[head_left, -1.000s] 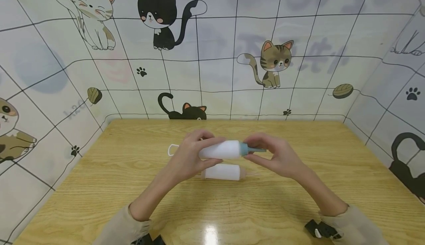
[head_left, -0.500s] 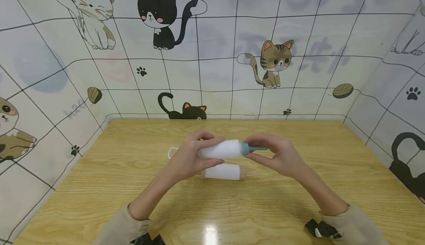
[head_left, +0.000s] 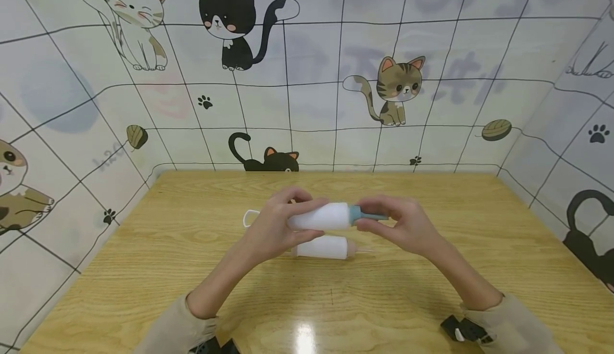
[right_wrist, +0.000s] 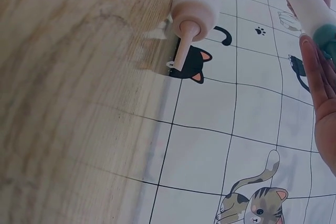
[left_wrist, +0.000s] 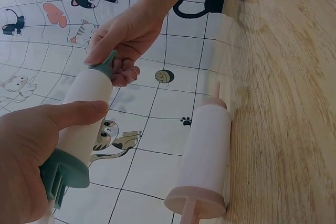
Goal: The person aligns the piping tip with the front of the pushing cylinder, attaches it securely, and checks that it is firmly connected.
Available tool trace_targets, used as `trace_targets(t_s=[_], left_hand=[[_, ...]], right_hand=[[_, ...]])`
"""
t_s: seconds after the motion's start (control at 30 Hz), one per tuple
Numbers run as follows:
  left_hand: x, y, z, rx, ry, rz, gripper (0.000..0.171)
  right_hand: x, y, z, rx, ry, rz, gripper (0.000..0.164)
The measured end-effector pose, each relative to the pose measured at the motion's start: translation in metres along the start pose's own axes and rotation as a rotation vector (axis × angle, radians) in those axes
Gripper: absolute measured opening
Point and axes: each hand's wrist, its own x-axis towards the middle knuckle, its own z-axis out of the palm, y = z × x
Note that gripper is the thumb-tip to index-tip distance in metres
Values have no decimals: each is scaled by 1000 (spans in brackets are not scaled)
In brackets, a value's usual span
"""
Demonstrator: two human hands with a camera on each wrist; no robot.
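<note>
My left hand [head_left: 273, 228] grips a white syringe-like dispenser [head_left: 320, 217] around its barrel, holding it roughly level above the table. A teal collar [left_wrist: 68, 171] with a flange shows at its rear in the left wrist view. From behind my left hand a white loop handle [head_left: 250, 218] sticks out. At the front end, my right hand [head_left: 408, 226] pinches the teal nozzle cap [head_left: 355, 215] between thumb and fingers. A second such dispenser [head_left: 320, 248], white with pale pink ends and a thin nozzle, lies on the table just below the held one.
The wooden table [head_left: 374, 300] is bordered by a cat-patterned wall covering [head_left: 316, 103] at the back and both sides. Black wrist devices [head_left: 466, 331] sit at both sleeves near the table's front.
Both hands and the held dispenser have shifted very slightly to the right. My right fingers stay at the teal cap. The pink-ended dispenser has not moved.
</note>
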Motion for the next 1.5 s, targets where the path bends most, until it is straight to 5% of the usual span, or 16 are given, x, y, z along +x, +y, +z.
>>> trace_targets(t_s=[0.23,0.4,0.83,1.17,1.5], left_hand=[[-1,0,1,20,3,27,49],[-1,0,2,36,8,34,50],[0,-1,1,50,0,-6,51],[-2,-2,1,41,6,7,50],[-2,0,1,37,3,22,51]], right_hand=[[2,-3,2,-43,-11,16,9],[1,-5,2,-68,-1,71,10],[3,-7,-7,-16,-56,26,61],[5,-6,-3,-6,-58,-27,49],[3,-6,-2,-6,-59,32,34]])
